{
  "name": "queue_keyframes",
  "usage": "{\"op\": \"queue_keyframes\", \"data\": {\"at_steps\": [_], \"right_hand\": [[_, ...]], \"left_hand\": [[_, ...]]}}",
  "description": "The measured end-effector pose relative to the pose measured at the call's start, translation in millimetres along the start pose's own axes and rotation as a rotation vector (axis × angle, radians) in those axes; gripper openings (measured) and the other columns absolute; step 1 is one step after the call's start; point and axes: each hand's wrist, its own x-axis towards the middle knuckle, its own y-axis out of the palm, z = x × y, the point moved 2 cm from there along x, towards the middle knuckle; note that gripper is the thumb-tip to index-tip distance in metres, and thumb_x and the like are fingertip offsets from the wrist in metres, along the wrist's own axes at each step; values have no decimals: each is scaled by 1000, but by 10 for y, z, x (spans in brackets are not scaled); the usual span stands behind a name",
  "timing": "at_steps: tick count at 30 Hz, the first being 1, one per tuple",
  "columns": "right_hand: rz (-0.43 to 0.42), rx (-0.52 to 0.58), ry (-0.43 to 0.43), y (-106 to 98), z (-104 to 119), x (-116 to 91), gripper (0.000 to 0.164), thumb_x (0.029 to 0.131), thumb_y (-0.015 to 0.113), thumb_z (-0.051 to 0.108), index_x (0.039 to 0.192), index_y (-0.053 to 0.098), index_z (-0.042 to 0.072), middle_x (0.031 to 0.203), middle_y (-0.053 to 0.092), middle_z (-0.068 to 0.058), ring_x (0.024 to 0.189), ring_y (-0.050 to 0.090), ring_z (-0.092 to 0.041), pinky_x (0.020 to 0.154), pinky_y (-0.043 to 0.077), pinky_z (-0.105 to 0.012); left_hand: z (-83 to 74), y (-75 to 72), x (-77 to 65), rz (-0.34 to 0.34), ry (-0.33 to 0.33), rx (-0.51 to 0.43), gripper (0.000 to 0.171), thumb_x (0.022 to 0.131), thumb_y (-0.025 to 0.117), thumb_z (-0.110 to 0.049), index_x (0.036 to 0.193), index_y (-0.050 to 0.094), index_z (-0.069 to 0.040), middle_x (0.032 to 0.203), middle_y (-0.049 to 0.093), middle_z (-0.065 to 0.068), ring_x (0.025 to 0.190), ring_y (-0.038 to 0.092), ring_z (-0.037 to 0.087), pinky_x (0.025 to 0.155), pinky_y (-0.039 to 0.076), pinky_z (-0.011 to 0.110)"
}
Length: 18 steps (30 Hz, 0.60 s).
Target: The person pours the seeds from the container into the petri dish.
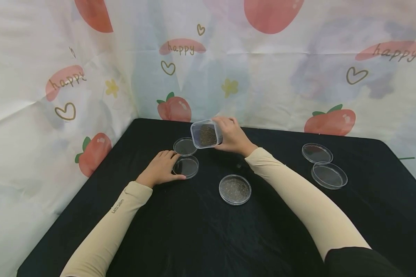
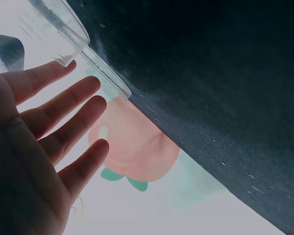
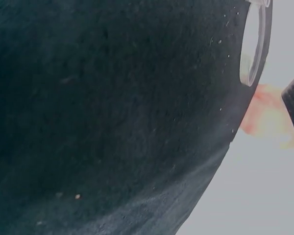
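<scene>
My left hand spans the left side of a clear petri dish, thumb at its near edge and index finger at its far edge. In the left wrist view, the index fingertip meets the rim of the clear dish while the other fingers extend straight, apart from it. My right hand grips a clear square plastic tub from its right side. Brown granular material lies inside the tub, which is tilted, its mouth facing left toward me, above the tablecloth. The right wrist view does not show the right hand.
Another clear dish lies behind the left-hand one, partly overlapped by the tub. Nearer me stands a petri dish filled with brownish grains. Two clear dish halves overlap at the right. Black cloth covers the table; a printed curtain hangs behind.
</scene>
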Motion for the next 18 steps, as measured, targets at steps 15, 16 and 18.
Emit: {"op": "queue_keyframes", "data": {"at_steps": [15,16,18], "right_hand": [[-21,-34,-91,140,111,57,87,59,86,27,132,44,5,128,52,-15,118,50,-28,97,37,-52],[-20,-35,-94,148,119,57,87,59,86,28,132,44,5,128,52,-15,118,49,-28,96,37,-52],[-21,-41,-103,159,137,59,87,60,86,29,132,44,5,128,52,-15,118,50,-28,96,38,-51]], "left_hand": [[4,12,8,-1,7,16,88,77,58,-69,137,47,-4,135,49,17,128,43,32,112,30,48],[3,13,8,0,6,15,88,77,58,-69,137,47,-4,135,49,17,128,43,32,112,30,48],[0,11,7,2,5,15,89,77,58,-69,136,47,-4,135,49,17,128,43,33,112,30,48]]}}
